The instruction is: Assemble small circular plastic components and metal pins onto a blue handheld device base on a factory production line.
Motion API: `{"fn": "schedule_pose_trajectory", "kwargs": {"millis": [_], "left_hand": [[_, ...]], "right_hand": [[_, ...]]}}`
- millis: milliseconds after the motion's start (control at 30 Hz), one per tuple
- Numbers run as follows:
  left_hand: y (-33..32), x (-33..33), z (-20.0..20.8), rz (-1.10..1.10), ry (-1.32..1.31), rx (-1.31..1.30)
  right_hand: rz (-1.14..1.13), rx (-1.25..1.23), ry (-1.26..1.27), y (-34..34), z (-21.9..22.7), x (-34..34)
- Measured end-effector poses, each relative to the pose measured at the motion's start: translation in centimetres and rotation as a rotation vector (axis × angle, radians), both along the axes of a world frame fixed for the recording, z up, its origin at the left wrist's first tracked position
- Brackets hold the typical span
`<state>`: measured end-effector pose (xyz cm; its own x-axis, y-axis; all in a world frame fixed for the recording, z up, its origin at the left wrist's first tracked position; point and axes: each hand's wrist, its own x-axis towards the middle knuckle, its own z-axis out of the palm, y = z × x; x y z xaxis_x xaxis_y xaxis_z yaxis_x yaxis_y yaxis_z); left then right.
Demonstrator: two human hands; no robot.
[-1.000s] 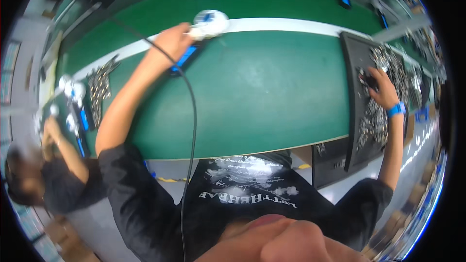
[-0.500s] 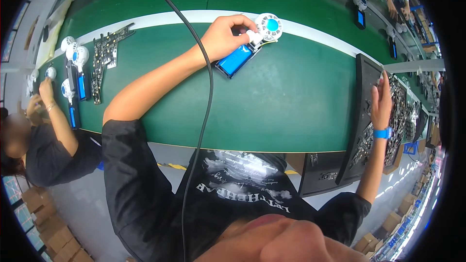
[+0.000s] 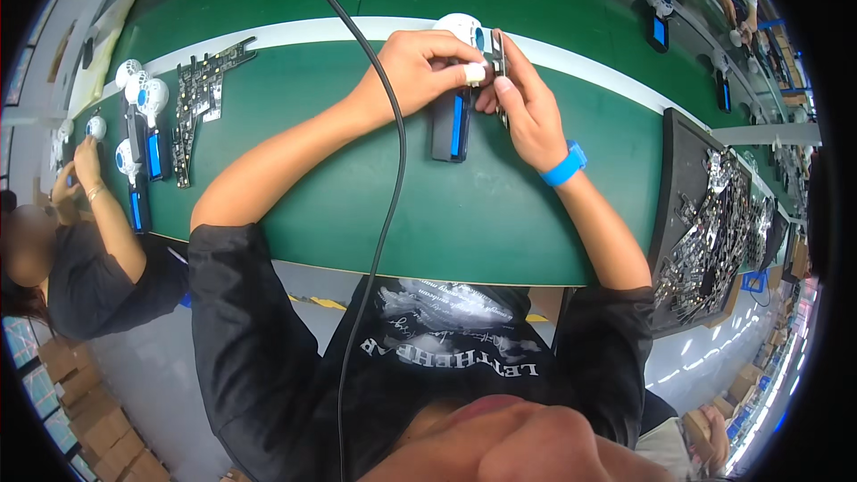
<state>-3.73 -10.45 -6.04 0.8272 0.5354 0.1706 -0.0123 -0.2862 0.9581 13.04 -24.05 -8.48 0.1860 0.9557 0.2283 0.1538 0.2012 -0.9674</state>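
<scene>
My left hand (image 3: 418, 73) is closed at the neck of a handheld fan, fingertips pinched, with a white cover on the thumb tip. The fan has a white round head (image 3: 457, 25) and a dark handle (image 3: 445, 129) with a blue strip along its side, and it is turned partly edge-on above the green table. Right against it, my right hand (image 3: 528, 112) grips a thin circuit board (image 3: 499, 52), held upright between thumb and fingers. The two hands nearly meet, and the fingers hide where board and fan come together.
A black tray (image 3: 671, 161) heaped with circuit boards (image 3: 710, 241) stands at the right. More boards (image 3: 198, 94) lie at the left, beside several white-headed fans (image 3: 152, 98). A black cable (image 3: 399, 143) hangs across my view. A co-worker's hand (image 3: 87, 161) is at the far left.
My right hand has come from the tray at the right to the fan, now with a circuit board in it. The fan has turned, its handle swinging upright and its head moving left.
</scene>
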Motion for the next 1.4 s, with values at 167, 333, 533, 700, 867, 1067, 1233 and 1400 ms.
{"fn": "schedule_pose_trajectory", "kwargs": {"millis": [167,333,533,700,867,1067,1233,1400], "left_hand": [[-1.3,0.7,-0.1,-0.053,-0.038,-0.053],[-3.1,0.9,-0.7,-0.003,-0.145,-0.322],[-1.0,-0.1,-0.1,0.094,-0.131,-0.052],[-0.4,-0.4,0.7,0.170,-0.041,0.464],[-0.7,0.0,0.7,0.221,-0.031,0.693],[-0.6,-0.4,0.5,0.245,-0.054,0.992],[-0.6,-0.4,1.7,0.232,0.075,0.812],[1.8,1.5,1.5,0.165,0.014,0.981]], "right_hand": [[-0.027,-0.021,0.074,-1.9,0.3,-0.8],[-0.055,-0.024,0.070,-3.5,1.0,-1.1],[-0.163,-0.201,0.035,-1.4,1.6,-1.3],[-0.243,-0.050,0.066,-0.6,0.8,-2.7],[-0.266,0.007,-0.546,-0.5,0.7,-3.4],[-0.299,-0.110,-0.581,-0.5,0.8,-4.9],[-0.160,-0.119,-0.644,-0.5,2.2,-3.5],[-0.084,-0.135,-0.767,-1.4,3.3,-1.3]]}}
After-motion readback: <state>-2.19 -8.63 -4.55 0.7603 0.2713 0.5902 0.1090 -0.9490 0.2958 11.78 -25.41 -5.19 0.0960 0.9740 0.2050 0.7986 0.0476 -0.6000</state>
